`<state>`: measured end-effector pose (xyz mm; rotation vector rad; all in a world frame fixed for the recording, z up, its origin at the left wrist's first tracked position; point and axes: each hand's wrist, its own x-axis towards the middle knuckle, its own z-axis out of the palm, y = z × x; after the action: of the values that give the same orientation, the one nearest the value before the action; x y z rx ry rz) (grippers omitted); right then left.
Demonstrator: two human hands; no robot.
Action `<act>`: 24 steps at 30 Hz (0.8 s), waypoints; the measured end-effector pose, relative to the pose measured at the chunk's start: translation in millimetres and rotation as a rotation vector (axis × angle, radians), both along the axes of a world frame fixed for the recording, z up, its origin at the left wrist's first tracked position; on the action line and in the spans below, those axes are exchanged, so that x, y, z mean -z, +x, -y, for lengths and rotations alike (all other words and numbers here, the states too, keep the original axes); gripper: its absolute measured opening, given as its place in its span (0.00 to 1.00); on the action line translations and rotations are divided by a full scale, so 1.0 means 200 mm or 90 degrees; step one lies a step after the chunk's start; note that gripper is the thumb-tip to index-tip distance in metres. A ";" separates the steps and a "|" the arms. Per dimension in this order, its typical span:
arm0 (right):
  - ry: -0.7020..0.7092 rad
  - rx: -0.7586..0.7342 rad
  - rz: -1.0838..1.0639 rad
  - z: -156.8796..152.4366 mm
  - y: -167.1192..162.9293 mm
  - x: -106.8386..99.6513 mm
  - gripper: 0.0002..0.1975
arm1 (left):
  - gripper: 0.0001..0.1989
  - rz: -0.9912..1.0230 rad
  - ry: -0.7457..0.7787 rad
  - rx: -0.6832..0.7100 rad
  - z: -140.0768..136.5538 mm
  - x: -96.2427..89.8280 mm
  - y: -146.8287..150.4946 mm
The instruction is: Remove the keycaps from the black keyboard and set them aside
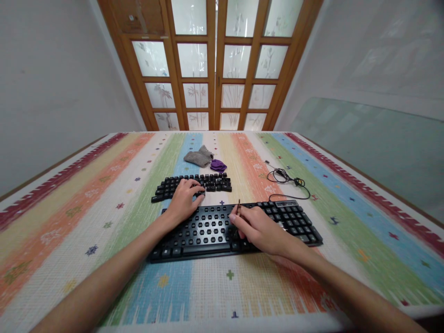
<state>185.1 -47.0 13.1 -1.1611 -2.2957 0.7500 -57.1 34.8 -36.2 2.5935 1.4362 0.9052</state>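
Note:
A black keyboard lies flat before me, many of its keycaps gone so that bare key posts show over the left and middle part. Behind it, loose black keycaps stand in rows on the cloth. My left hand reaches over to the right part of these rows, thumb and fingertips closed around a keycap. Above the keyboard's middle, my right hand grips a thin brownish tool with its tip pointing up; its lower end is hidden by the fingers.
The keyboard's black cable lies bundled at the back right. A grey cloth and a purple cloth lie behind the keycaps. A striped tablecloth covers the table, with wood-framed glass doors beyond.

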 end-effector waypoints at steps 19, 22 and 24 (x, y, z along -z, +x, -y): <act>-0.235 0.100 -0.145 -0.07 0.04 0.11 0.17 | 0.08 -0.003 -0.024 -0.021 -0.02 0.02 0.00; -0.248 0.098 -0.170 -0.07 0.06 0.11 0.16 | 0.08 -0.003 -0.028 -0.024 -0.02 0.02 -0.01; -0.233 0.090 -0.169 -0.06 0.06 0.10 0.17 | 0.08 -0.003 -0.032 -0.025 -0.02 0.02 -0.01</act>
<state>197.4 -35.8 -6.5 -1.2741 -1.8857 1.2253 -58.3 38.6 -40.1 2.5431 1.4960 0.8563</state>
